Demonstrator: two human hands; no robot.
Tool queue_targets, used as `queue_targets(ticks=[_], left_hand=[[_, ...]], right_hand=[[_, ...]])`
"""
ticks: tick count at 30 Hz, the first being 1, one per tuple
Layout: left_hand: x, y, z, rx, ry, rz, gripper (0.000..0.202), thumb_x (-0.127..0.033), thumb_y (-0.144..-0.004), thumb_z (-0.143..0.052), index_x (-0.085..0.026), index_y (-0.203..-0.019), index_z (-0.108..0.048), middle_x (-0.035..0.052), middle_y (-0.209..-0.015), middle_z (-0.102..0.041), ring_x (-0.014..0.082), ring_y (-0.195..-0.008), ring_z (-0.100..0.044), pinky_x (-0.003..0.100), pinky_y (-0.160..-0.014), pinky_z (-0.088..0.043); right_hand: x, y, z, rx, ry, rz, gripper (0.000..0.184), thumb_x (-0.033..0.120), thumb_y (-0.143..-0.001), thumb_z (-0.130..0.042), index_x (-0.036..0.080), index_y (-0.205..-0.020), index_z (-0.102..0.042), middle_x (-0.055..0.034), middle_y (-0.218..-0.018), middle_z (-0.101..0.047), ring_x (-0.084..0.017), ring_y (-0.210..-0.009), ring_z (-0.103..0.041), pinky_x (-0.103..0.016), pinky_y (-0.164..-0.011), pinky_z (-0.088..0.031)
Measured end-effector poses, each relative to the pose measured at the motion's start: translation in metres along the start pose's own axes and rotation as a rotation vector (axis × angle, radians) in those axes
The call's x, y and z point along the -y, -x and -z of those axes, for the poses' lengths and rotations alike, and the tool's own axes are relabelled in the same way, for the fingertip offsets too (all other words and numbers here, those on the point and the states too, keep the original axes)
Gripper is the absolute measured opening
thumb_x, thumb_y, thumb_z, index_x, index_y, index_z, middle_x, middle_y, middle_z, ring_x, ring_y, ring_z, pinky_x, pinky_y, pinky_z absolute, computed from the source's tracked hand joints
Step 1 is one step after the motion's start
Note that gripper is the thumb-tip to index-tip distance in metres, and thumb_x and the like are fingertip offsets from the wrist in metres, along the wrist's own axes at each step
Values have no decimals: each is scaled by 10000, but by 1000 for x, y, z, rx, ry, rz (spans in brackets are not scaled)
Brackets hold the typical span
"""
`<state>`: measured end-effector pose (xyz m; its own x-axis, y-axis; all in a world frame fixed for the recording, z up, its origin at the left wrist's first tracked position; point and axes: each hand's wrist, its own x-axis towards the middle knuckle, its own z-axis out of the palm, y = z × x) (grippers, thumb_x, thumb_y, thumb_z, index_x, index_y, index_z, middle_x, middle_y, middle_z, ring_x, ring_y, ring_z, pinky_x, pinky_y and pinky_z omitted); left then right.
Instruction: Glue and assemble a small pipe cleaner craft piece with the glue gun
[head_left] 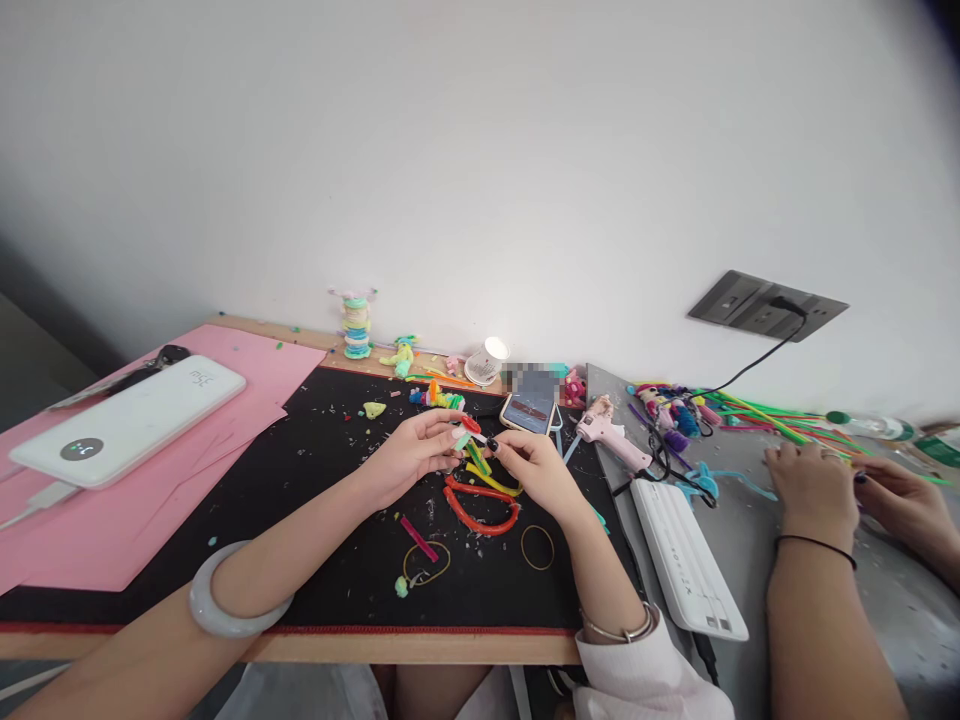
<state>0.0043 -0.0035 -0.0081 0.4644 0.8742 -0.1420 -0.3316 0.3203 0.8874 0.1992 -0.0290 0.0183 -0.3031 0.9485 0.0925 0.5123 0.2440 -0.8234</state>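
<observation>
Over the black mat (315, 560), my left hand (414, 455) pinches a small craft piece (470, 426) with red, white and pale green parts. My right hand (536, 470) has its thumb and finger closed on the other side of it, at a white bit. Green and yellow fuzzy strips show just below the fingers; whether they join the piece I cannot tell. Beneath my hands lies a curved red pipe cleaner (480, 525). Nearer me are a short magenta pipe cleaner (418, 538) and rubber bands (538, 548).
A phone (529, 402), a white cup (487, 362) and a pink glue gun (613, 436) stand behind. Power banks lie left (135, 420) and right (688, 560). Pink paper (150, 540) covers the left. Another person's hands (814, 490) work at right near pipe cleaners (780, 425).
</observation>
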Motion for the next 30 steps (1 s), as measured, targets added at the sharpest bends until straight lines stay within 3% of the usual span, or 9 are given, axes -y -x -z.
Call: queue_targets(ticks=[6, 17, 23, 30], left_hand=[[0, -1, -1, -35, 37, 16, 245, -297, -700, -696, -178, -901, -622, 12, -858, -622, 82, -702, -583, 250, -727, -488], [-3, 1, 0, 27, 84, 90, 192, -288, -735, -667, -183, -878, -594, -7, -765, -612, 80, -661, -605, 222, -668, -497], [-3, 2, 4, 94, 156, 145, 185, -255, -736, -670, -163, -881, -601, 14, -760, -608, 81, -660, -590, 218, -670, -489], [-6, 6, 5, 252, 95, 223, 147, -250, -718, -682, -139, -762, -596, 11, -688, -593, 82, -616, -577, 225, -642, -483]], right_hand=[[0, 0, 0, -10, 10, 18, 287, 323, -857, -443, 137, -767, -642, 15, -595, -427, -92, -536, -315, -218, -483, -234], [1, 1, -1, 10, -43, 4, 270, 328, -858, -446, 142, -773, -622, 34, -534, -416, -83, -489, -342, -214, -461, -244], [1, 1, 1, 21, -72, -7, 273, 348, -840, -472, 140, -700, -578, 35, -522, -434, -81, -489, -360, -206, -464, -265], [-5, 0, 3, 40, -122, -45, 229, 316, -772, -556, 143, -630, -507, 44, -541, -405, -70, -499, -321, -200, -461, -247]])
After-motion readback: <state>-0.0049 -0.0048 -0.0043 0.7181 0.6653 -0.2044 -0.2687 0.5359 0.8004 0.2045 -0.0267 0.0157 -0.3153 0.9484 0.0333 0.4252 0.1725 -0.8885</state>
